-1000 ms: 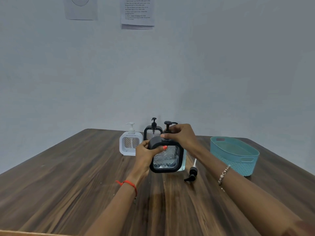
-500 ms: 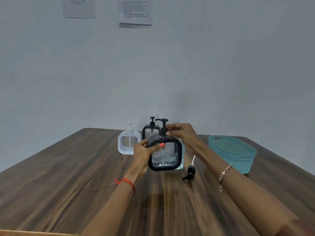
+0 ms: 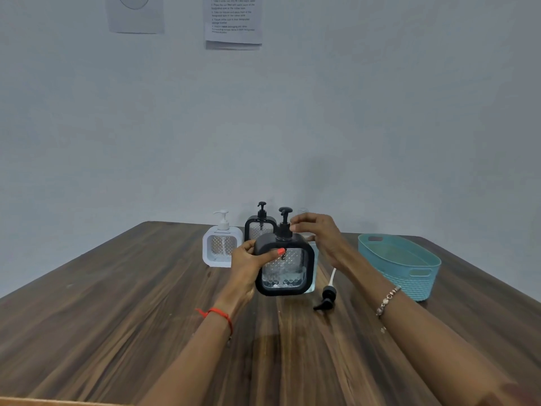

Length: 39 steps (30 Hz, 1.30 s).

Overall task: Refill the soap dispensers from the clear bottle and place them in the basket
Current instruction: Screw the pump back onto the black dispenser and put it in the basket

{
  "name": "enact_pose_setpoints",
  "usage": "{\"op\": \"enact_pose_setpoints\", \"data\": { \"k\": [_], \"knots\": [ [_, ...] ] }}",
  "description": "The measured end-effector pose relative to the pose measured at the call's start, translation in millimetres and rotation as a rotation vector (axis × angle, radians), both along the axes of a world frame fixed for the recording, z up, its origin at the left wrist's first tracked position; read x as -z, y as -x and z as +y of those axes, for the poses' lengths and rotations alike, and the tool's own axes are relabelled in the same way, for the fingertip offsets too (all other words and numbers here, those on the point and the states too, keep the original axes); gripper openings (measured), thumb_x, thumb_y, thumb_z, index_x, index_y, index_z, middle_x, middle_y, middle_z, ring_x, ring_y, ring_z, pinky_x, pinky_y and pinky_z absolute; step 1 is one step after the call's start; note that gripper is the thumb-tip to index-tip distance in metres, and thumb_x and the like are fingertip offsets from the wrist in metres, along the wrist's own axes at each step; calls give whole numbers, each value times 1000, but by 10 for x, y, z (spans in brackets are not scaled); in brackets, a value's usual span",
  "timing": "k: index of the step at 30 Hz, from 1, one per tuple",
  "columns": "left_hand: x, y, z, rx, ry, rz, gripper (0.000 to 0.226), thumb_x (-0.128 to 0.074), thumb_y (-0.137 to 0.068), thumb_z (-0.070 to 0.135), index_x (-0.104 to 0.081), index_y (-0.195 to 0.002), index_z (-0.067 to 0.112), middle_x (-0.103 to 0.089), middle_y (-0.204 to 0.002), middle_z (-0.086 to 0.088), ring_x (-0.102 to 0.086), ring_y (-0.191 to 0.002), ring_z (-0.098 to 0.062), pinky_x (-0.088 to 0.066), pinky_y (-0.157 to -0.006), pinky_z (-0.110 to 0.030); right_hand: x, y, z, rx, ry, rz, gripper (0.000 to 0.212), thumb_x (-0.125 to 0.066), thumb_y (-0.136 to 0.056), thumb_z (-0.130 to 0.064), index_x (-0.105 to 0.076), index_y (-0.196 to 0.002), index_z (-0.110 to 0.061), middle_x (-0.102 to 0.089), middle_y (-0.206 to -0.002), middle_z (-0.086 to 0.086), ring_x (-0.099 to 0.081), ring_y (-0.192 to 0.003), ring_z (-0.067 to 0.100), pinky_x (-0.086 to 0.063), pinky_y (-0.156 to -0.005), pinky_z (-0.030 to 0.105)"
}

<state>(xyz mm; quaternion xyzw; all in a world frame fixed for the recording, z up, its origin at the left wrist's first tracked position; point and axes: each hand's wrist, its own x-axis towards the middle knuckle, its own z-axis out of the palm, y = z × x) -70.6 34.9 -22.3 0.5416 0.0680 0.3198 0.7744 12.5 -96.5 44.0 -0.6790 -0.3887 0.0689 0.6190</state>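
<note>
My left hand grips the left side of a black square soap dispenser, held upright just above the table, with a little clear liquid in its bottom. Its black pump sits in the neck. My right hand is beside the pump; its fingertips touch the pump's neck and the thumb is apart. The clear bottle stands right behind the dispenser, mostly hidden, with its open neck above my right hand. A white dispenser and a second black dispenser stand further back. The teal basket holds nothing, at the right.
A loose black pump with a white tube lies on the wooden table between the held dispenser and the basket. The table ends at a grey wall with two paper sheets pinned high up.
My right hand has come off the top of the pump head and now rests at the side of its neck, leaving the head uncovered. My left hand keeps its grip.
</note>
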Motion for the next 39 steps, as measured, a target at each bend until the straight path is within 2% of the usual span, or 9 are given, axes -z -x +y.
{"op": "enact_pose_setpoints", "data": {
  "k": [3,10,16,21,25,28,31,35,39],
  "knots": [
    [8,6,-31,9,-5,-1,44,-76,-64,-6,-60,-105,-5,-69,-92,-15,-68,-77,-21,-57,-63,-25,-19,-6,2,-122,44,7,26,-66,-77,2,-67,-100,-9,-70,-89,-1,-66,-82,9,-50,-70,18],
    [17,-12,-25,17,-7,0,46,-76,-63,-6,-60,-106,-6,-68,-96,-20,-68,-80,-25,-58,-67,-28,24,57,63,93,98,-97,19,-82,-67,-19,-69,-81,-17,-66,-73,1,-64,-64,13,-52,-59,20],
    [-16,-6,-36,16,-22,12,39,-75,-64,-10,-61,-99,-1,-69,-87,-12,-69,-68,-16,-58,-61,-25,-20,76,4,-75,141,-52,7,-72,-77,-10,-71,-84,-14,-72,-73,-1,-67,-64,8,-52,-62,18],
    [-27,-29,-57,-39,-47,16,46,-78,-62,-7,-60,-105,-4,-69,-93,-17,-68,-74,-21,-57,-61,-25,51,149,83,133,74,-40,9,-81,-68,-19,-72,-68,-22,-72,-64,-6,-68,-62,10,-56,-68,29],
    [-6,-72,-99,-127,-76,30,50,-82,-58,-4,-61,-103,-4,-69,-92,-16,-68,-76,-24,-57,-64,-29,112,275,186,391,36,-171,12,-79,-70,-25,-74,-72,-15,-70,-69,-1,-63,-64,9,-49,-67,23],
    [10,-95,-168,-186,-96,29,49,-83,-58,-3,-60,-101,-4,-68,-91,-15,-66,-78,-25,-57,-69,-30,170,356,243,620,78,-377,24,-75,-72,-37,-74,-76,-13,-67,-77,1,-55,-91,14,-35,-90,33],
    [13,-96,-197,-216,-104,31,48,-82,-58,-4,-59,-99,-2,-67,-87,-13,-66,-77,-23,-58,-69,-30,188,382,245,693,112,-443,31,-74,-73,-39,-72,-80,-9,-59,-81,0,-46,-98,14,-27,-93,29],
    [9,-67,-130,-165,-64,40,54,-84,-56,-2,-59,-104,-5,-69,-95,-18,-69,-82,-29,-58,-72,-36,106,293,157,409,57,-239,23,-81,-68,-28,-71,-79,-11,-59,-69,-11,-58,-73,5,-48,-71,15],
    [-53,14,-83,-48,-24,18,47,-78,-62,-8,-59,-105,-5,-68,-92,-16,-68,-75,-22,-57,-60,-25,27,118,33,50,93,-29,29,-76,-73,-11,-70,-101,-10,-72,-91,4,-69,-79,12,-54,-71,17]
  ]
}}
